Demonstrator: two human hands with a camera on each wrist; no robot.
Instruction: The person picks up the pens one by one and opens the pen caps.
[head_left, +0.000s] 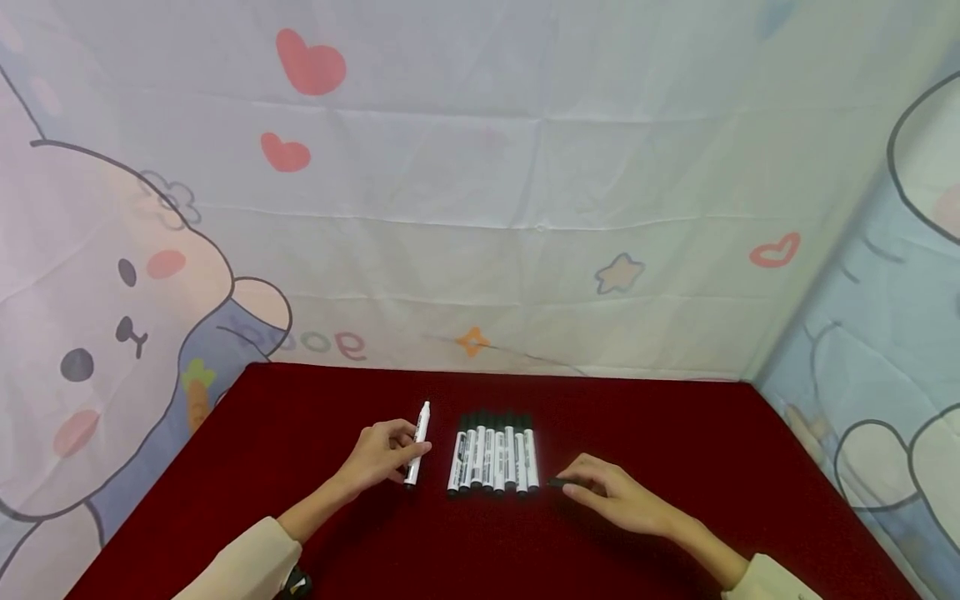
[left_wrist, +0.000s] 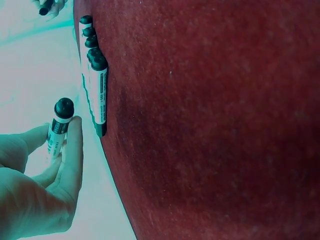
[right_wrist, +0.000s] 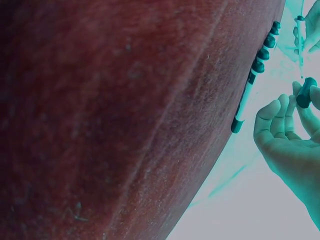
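Note:
Between thumb and fingers my left hand (head_left: 381, 454) holds a white marker (head_left: 422, 433), uncapped, its bare tip pointing away from me. The marker's black end (left_wrist: 64, 107) faces the left wrist camera. On the other side, my right hand (head_left: 617, 493) pinches a small black marker cap (right_wrist: 306, 93) between thumb and forefinger. Between the two hands lies a row of several white markers (head_left: 489, 458) side by side, black caps toward the far side. Neither hand touches the row.
A dark red cloth (head_left: 315, 433) covers the table. Behind it hangs a pale curtain (head_left: 465, 183) printed with hearts, a star and a cartoon animal, and more printed cloth (head_left: 900, 350) closes off the right side.

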